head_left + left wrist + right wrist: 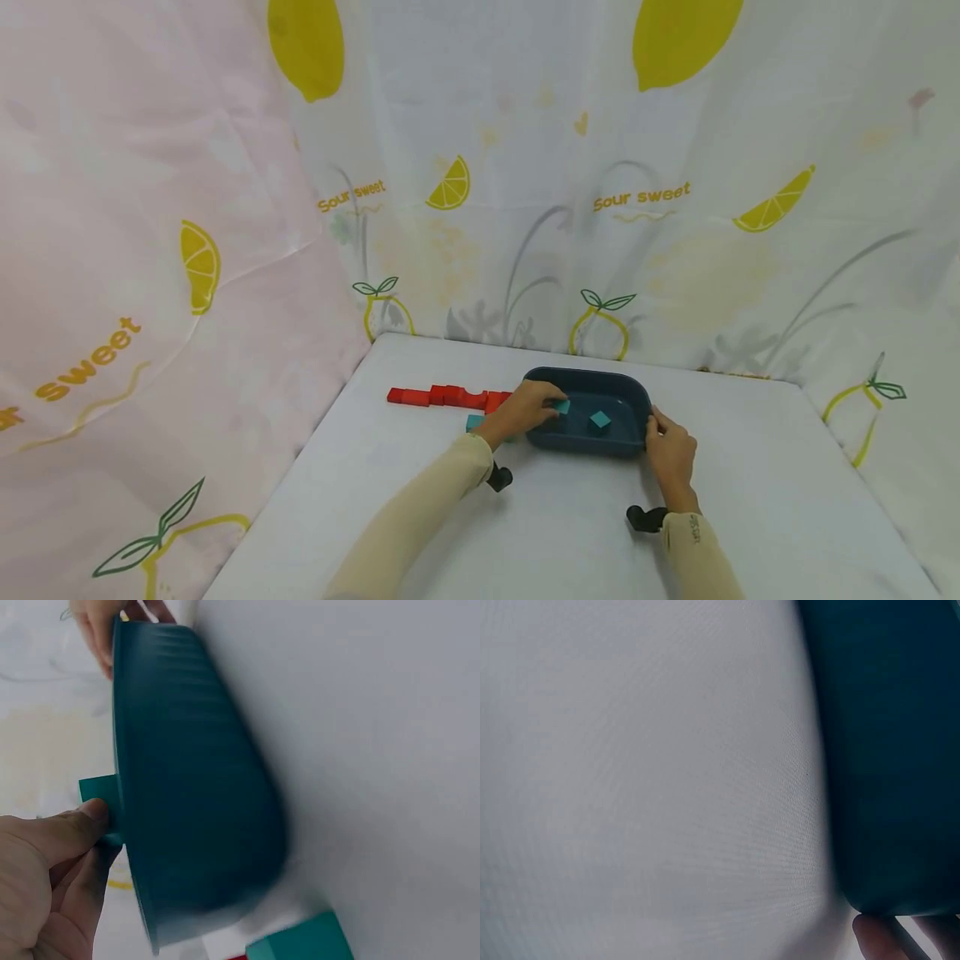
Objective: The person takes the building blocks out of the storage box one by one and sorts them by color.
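A dark blue-teal tray stands on the white table. My left hand pinches a small teal block between thumb and fingertips, at the tray's left end and just above its rim. Inside the tray lies another teal block. With fingers at the rim, my right hand grips the tray's right end. In the right wrist view only the fingertips show beside the tray wall. Left of the tray, a teal block sits partly behind my left wrist.
A row of red blocks stretches leftward from the tray, its right end partly covered by my left hand. Lemon-print cloth hangs behind the table and at its sides.
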Available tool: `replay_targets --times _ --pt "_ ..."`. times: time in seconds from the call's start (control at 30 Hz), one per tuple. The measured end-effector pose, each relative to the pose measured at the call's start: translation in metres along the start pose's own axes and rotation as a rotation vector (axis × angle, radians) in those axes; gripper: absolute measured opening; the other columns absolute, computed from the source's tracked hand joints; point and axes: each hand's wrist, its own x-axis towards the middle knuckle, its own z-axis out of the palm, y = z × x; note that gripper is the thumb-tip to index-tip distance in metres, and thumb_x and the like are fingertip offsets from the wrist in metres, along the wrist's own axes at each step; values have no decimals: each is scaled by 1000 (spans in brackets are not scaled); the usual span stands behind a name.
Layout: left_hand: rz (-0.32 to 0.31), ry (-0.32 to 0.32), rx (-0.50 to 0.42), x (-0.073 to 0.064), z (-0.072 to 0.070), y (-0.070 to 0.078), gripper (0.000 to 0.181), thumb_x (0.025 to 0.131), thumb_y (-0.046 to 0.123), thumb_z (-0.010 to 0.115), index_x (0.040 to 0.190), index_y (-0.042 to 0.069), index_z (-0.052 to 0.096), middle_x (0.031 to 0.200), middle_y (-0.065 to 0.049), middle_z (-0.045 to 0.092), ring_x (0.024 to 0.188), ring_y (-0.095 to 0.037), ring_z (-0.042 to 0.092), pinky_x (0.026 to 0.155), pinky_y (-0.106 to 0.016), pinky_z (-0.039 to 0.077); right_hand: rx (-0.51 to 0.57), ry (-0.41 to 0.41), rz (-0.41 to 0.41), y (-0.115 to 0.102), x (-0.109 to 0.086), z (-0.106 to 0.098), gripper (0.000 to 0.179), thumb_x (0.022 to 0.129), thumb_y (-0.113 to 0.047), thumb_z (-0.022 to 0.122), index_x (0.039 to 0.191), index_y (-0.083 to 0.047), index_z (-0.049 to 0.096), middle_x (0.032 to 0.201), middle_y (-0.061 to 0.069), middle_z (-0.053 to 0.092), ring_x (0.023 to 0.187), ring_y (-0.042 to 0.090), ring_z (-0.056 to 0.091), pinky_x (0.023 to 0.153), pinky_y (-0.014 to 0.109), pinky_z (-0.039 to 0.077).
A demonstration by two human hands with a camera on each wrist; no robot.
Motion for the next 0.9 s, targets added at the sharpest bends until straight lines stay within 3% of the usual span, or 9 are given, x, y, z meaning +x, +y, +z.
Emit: replay_targets --times 0.2,0.4,0.5,0.67,0.9 --pt "3 39 -1 -16 -21 -13 31 87 5 72 118 3 69 114 -4 69 101 -12 62 87 -18 49 -6 14 -3 1 -4 2 31 96 -10 55 124 0 64 107 22 68 77 29 63 57 32 46" --pt "37 114 35 -37 -38 -33 33 87 3 72 119 -3 67 116 -10 68 105 -19 64 93 -26 49 10 19 -17 0 0 1 31 96 -10 55 124 1 64 107 24 67 68 28 61 50 25 42" --pt "22 131 44 -48 -43 -42 33 87 1 71 119 -4 67 117 -10 68 109 -22 63 95 -31 49 5 14 -14 -1 2 -1 32 97 -11 54 125 1 63 108 24 67 75 30 64 55 30 46" --pt "-35 119 42 -67 -52 -52 35 88 2 70 123 -2 65 120 -10 66 113 -23 61 97 -33 48 8 -8 4 -1 2 -2 33 98 -11 52 127 2 61 110 25 66 95 39 66 70 47 51" --pt "-55 165 61 -94 -67 -65 34 85 -4 71 119 -4 67 116 -10 68 108 -23 63 93 -34 51 12 -30 19 0 0 -1 34 99 -13 50 129 1 60 113 24 65 102 41 64 77 51 50"
